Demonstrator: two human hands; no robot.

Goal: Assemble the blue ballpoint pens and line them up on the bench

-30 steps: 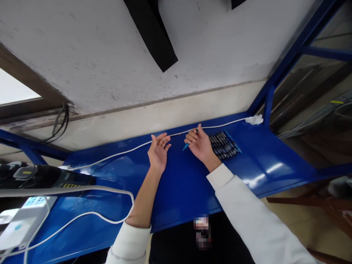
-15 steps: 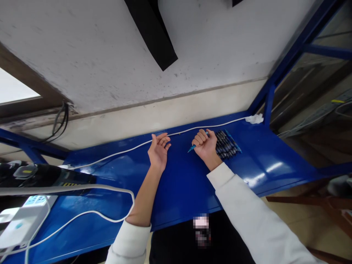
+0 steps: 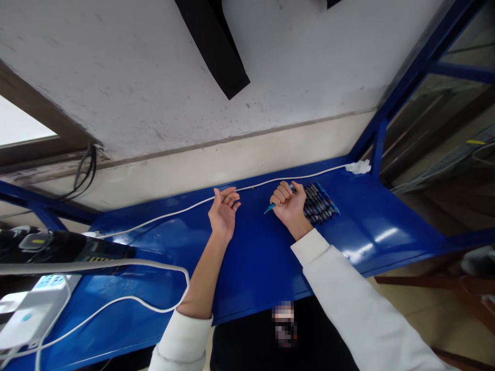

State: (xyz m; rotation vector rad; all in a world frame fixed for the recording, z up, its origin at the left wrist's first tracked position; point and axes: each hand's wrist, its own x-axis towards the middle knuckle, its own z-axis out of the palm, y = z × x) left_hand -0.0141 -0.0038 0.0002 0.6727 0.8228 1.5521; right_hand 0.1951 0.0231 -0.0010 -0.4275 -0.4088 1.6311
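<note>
My right hand [image 3: 288,203] is closed around a blue pen [image 3: 269,208], whose pointed end sticks out to the left of the fist. Much of that pen is hidden by the fingers. Just right of this hand, several dark pens [image 3: 319,202] lie side by side on the blue table [image 3: 255,268], with a blue one at the right end of the row. My left hand [image 3: 223,211] is held palm up, fingers loosely curled and apart, with nothing in it. It is near the white cable [image 3: 185,209] along the back of the table.
A white power strip [image 3: 31,314] and a black case-like object [image 3: 77,247] stand at the left, with a looping white cord [image 3: 133,298] beside them. Crumpled white tissue [image 3: 359,166] lies at the back right, near a blue frame post [image 3: 379,147]. A wall rises behind the table.
</note>
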